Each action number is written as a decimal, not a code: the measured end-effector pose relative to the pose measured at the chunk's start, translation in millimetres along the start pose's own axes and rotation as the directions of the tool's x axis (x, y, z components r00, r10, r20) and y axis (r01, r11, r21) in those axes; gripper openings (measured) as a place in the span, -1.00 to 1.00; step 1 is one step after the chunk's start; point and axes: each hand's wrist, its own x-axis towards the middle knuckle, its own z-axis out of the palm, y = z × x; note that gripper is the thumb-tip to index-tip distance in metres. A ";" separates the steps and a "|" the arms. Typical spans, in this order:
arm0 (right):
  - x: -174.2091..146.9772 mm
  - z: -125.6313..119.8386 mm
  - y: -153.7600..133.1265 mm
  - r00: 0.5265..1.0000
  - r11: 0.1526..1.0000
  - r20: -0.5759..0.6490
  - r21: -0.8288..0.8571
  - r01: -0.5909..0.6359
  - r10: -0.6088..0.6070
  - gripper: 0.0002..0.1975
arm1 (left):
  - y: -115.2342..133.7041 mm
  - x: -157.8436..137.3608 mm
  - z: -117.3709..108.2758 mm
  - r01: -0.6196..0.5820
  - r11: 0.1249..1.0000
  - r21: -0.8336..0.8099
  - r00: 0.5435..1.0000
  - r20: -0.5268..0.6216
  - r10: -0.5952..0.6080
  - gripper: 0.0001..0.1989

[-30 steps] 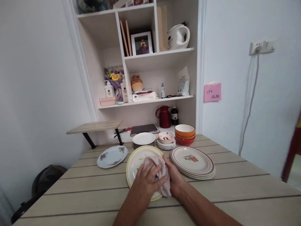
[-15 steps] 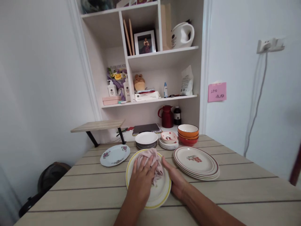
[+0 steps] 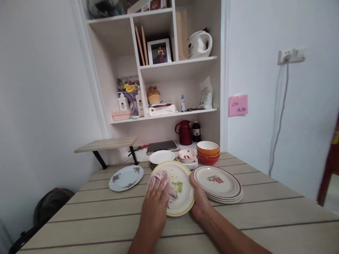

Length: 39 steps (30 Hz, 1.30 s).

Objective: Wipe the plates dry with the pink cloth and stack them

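A cream plate [image 3: 182, 176] with a yellow rim and a green leafy print is tilted towards me, above the table. My right hand [image 3: 200, 199] grips its right edge, thumb on the rim and fingers hidden underneath. A pink cloth [image 3: 162, 180] lies bunched on the left part of the plate. My left hand [image 3: 155, 203] presses that cloth against the plate, its fingers laid over the fabric. Just right of my right hand sits a stack of oval plates [image 3: 217, 181] with dark red rims. To the left lies a white flowered plate [image 3: 125, 178].
Behind the held plate stand a stack of white-topped plates [image 3: 162, 156], small dishes under a pink bowl [image 3: 186, 154], and orange and red bowls [image 3: 208, 151]. A small raised wooden shelf [image 3: 106, 144] stands at the table's back left. A red jug [image 3: 184, 132] is farther back.
The plate has been lifted and tilted up towards me. My left hand has slid the cloth from the plate's upper middle to its left side, uncovering the print.
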 end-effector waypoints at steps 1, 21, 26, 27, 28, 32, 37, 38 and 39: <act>0.4 -0.7 -1.6 1.000 1.000 -0.008 0.005 0.017 -0.017 -0.35 | 2.4 0.3 -0.1 -0.020 0.999 -0.025 1.000 0.002 0.020 -0.52; -13.1 5.1 13.5 0.983 0.959 0.083 -0.245 -0.139 0.164 -0.42 | 2.2 6.3 -9.3 0.098 0.950 -0.296 0.979 0.198 -0.039 -0.42; -10.8 5.6 11.5 0.993 0.977 0.016 -0.180 -0.113 0.118 -0.40 | -3.9 4.7 -4.4 0.214 0.960 -0.179 0.958 0.230 -0.171 -0.46; -9.4 4.7 9.7 0.995 0.983 -0.002 -0.155 -0.101 0.102 -0.39 | -4.3 4.3 -4.2 0.213 0.962 -0.172 0.956 0.242 -0.168 -0.47; -7.7 3.6 7.7 0.996 0.988 -0.024 -0.128 -0.086 0.083 -0.38 | -4.1 4.1 -4.4 0.202 0.964 -0.173 0.955 0.251 -0.155 -0.48; -1.3 -2.5 -1.6 0.993 0.997 -0.102 -0.069 0.045 -0.052 -0.39 | 2.2 4.2 -8.6 0.116 0.957 -0.266 0.971 0.233 -0.053 -0.48; 1.2 -7.5 -8.7 0.985 0.989 -0.109 -0.066 0.129 -0.135 -0.42 | 14.4 4.9 -17.9 0.004 0.906 -0.422 0.979 0.184 0.082 -0.46; 0.9 -7.5 -9.0 0.984 0.989 -0.106 -0.068 0.134 -0.140 -0.42 | 15.9 5.0 -20.1 -0.009 0.896 -0.444 0.977 0.186 0.102 -0.46; 0.3 -7.2 -8.9 0.985 0.988 -0.099 -0.070 0.134 -0.141 -0.43 | 17.1 5.1 -22.3 -0.016 0.887 -0.462 0.974 0.195 0.119 -0.47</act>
